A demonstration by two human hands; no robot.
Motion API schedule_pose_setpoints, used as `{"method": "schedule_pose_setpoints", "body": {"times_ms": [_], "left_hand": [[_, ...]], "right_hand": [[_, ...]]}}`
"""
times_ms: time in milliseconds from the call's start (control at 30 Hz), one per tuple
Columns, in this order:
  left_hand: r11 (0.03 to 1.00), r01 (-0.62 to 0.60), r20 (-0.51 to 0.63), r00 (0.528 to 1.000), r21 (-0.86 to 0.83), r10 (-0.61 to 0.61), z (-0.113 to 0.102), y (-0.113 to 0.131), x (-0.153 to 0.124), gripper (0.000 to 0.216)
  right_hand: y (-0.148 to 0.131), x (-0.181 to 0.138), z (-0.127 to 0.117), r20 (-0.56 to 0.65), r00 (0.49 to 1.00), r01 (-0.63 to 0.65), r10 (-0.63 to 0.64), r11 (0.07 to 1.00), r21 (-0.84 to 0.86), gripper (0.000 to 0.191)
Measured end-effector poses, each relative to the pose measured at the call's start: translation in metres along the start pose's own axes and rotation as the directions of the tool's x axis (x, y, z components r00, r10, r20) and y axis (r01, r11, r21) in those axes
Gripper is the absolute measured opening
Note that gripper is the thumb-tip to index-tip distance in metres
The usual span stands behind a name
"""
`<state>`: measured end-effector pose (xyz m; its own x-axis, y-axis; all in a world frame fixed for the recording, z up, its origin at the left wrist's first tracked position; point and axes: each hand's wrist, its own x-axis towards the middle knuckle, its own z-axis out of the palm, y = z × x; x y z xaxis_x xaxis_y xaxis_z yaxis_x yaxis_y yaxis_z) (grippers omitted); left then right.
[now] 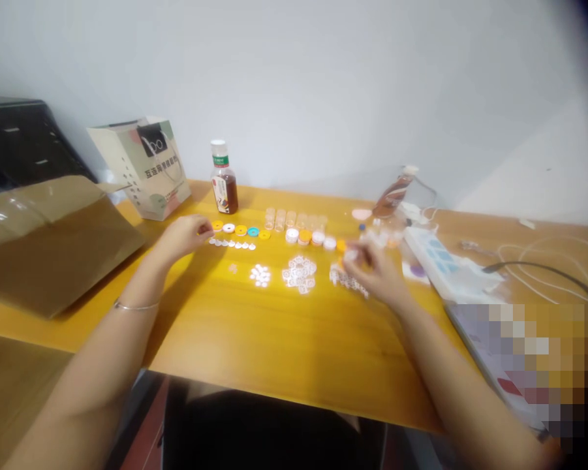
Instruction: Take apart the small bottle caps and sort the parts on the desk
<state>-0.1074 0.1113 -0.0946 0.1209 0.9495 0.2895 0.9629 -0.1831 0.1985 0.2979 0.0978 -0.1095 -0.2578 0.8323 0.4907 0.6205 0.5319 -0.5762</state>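
My left hand [188, 234] is at the left end of a row of round caps, fingers curled together beside a yellow cap [217, 226]. What its fingertips hold, if anything, is hidden. White, teal and yellow caps continue the row, with small white discs [232, 244] lined up in front. Blurred, my right hand [372, 269] is closed near an orange cap [341, 245]; something pale shows at its fingertips. Beneath it lie white patterned pieces [345, 279]. Left of those are a cluster of white cut-out pieces [299, 274] and a pile of white ovals [260, 275].
Clear little cups [280, 220] stand behind the caps. A juice bottle [224, 183], paper bag [162, 173] and brown cardboard [63, 248] are at left. Another bottle [394, 194], a white power strip [443, 258], cables and a partly pixelated device [509, 378] are at right.
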Motion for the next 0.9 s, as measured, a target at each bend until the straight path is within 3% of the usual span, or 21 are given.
{"method": "schedule_pose_setpoints", "body": {"times_ms": [133, 267, 500, 900], "left_hand": [[0.985, 0.154, 0.106, 0.981, 0.076, -0.162, 0.008, -0.029, 0.003, 0.017], [0.985, 0.156, 0.130, 0.978, 0.079, -0.165, 0.017, -0.034, 0.004, 0.016], [0.987, 0.139, 0.115, 0.982, 0.082, -0.148, 0.026, -0.033, 0.007, 0.019], [0.984, 0.151, 0.087, 0.983, 0.095, -0.159, 0.025, -0.028, 0.007, 0.021]], "right_hand": [[-0.031, -0.016, 0.012, 0.333, 0.941, 0.000, -0.064, 0.982, 0.189, 0.028], [-0.048, -0.025, 0.020, 0.510, 0.848, 0.005, -0.143, 0.965, 0.263, 0.024], [-0.050, -0.026, 0.020, 0.623, 0.769, -0.060, -0.141, 0.955, 0.290, 0.020], [-0.051, -0.026, 0.021, 0.673, 0.723, -0.059, -0.158, 0.956, 0.287, 0.021]]}}
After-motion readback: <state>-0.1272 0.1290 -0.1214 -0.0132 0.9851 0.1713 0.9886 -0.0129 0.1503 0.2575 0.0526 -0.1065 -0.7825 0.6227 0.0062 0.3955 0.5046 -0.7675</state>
